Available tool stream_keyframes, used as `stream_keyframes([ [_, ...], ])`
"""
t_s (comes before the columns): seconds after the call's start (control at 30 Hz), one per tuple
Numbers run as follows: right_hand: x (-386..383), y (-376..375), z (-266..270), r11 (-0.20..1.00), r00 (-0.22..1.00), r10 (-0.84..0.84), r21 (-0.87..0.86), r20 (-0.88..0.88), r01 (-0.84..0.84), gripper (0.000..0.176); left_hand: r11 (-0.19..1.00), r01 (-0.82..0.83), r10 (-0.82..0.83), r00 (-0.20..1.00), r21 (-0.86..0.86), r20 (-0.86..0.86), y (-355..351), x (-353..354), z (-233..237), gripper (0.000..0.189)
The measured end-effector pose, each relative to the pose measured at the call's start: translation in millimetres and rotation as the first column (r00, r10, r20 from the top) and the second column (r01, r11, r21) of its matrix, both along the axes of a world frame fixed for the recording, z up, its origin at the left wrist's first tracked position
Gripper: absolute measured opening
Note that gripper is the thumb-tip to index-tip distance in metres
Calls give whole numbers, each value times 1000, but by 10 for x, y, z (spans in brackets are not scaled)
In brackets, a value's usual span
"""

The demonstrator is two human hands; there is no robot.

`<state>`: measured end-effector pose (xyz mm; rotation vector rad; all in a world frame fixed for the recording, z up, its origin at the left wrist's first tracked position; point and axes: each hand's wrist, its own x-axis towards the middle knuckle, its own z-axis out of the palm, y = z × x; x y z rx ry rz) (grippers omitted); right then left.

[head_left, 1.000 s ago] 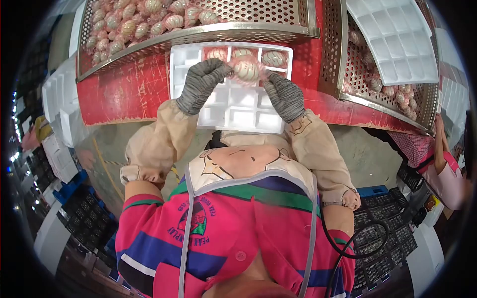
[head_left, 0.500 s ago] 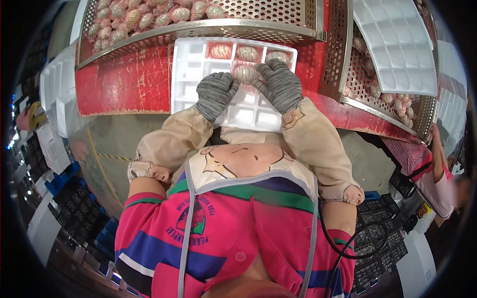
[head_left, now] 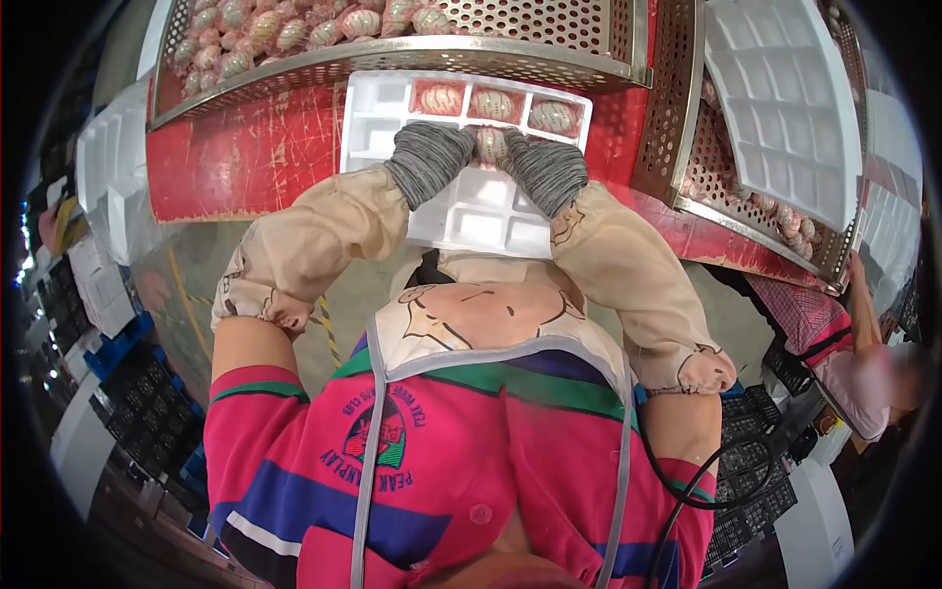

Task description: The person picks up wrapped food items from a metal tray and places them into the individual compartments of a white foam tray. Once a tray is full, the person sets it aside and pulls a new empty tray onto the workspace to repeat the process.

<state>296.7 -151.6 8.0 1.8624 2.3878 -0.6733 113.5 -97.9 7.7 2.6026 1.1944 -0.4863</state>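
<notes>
Both my hands wear grey knitted gloves over a white compartment tray (head_left: 379,135). Between them is a striped, film-wrapped round item (head_left: 492,147), in the second row. My left hand (head_left: 432,160) pinches its left side, and my right hand (head_left: 543,169) pinches its right side. Along the tray's far row lie three more wrapped items, one per compartment: one at the left (head_left: 439,98), one in the middle (head_left: 493,104) and one at the right (head_left: 554,116).
Beyond the tray, a perforated metal bin (head_left: 530,61) holds many wrapped items. At the right, a second bin (head_left: 726,221) has a stack of white trays (head_left: 785,108) leaning on it. A co-worker (head_left: 863,368) stands at the far right.
My left hand has moved right and up to the wrapped item. My right hand has closed in from the other side, lower than before. The white trays at the right have shifted slightly.
</notes>
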Motion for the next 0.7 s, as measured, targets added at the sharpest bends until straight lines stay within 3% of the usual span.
stream_keyframes([
  [0.07,-19,36,40,988,999,7,-158,52,1,30,998,-7,4,999,-58,-42,48,73,59,18],
  [0.17,8,14,-223,1000,1000,-15,-1,-20,15,44,995,6,-15,995,-102,-95,91,136,39,18],
  [0.27,-21,95,-140,991,987,113,-84,117,-104,36,989,2,-1,1000,-145,3,139,235,-12,21],
  [0.33,-35,112,-211,986,984,119,-130,131,-102,29,945,-61,-5,980,-322,-200,223,423,-4,24],
  [0.37,-37,82,-154,992,996,63,-109,67,-55,28,948,-56,-9,979,-313,-203,276,454,86,24],
  [0.43,-41,96,110,998,997,-53,-25,-63,52,29,906,-245,257,966,-346,-12,512,501,332,30],
  [0.47,-7,96,169,998,995,-61,-26,-73,59,29,977,-206,207,887,-47,413,757,452,250,21],
  [0.5,33,59,186,993,985,-78,-104,-155,63,31,999,32,-31,918,4,395,883,432,885,18],
  [0.53,79,18,167,982,968,-101,-179,-231,60,33,991,12,-63,916,130,397,988,553,1079,24],
  [0.6,127,-123,-73,990,981,-95,-118,-167,76,35,952,-4,-81,961,306,264,1425,635,931,24],
  [0.67,159,-375,-87,972,935,-191,79,-300,224,39,940,10,-73,983,342,171,1803,678,635,25],
  [0.7,195,-470,-76,957,891,-165,151,-423,249,33,941,10,-62,988,338,144,1968,719,501,25],
])
